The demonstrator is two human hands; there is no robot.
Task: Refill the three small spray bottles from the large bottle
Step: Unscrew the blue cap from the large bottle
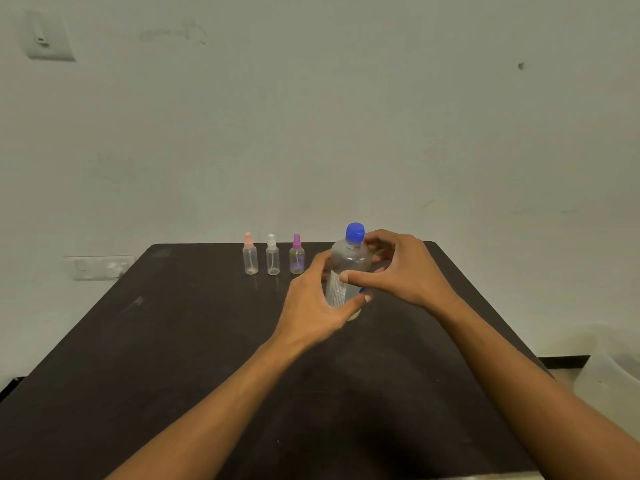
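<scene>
Opening step. Pink sprayer point(250, 259), white sprayer point(273, 258) and purple sprayer point(296, 258) are standing capped at the table's point(173, 341) far edge. Left hand point(311, 306) is gripping the large bottle point(349, 261) just right of them. Right hand point(405, 271) is curling round its shoulder. Next: probably unscrewing the blue cap point(355, 233) while steadying the body.

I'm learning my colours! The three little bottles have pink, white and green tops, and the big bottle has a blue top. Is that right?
Almost. The head view shows the third little bottle has a purple top, not a green one. The pink top and white top are right, and the big bottle does have a blue top.
</scene>
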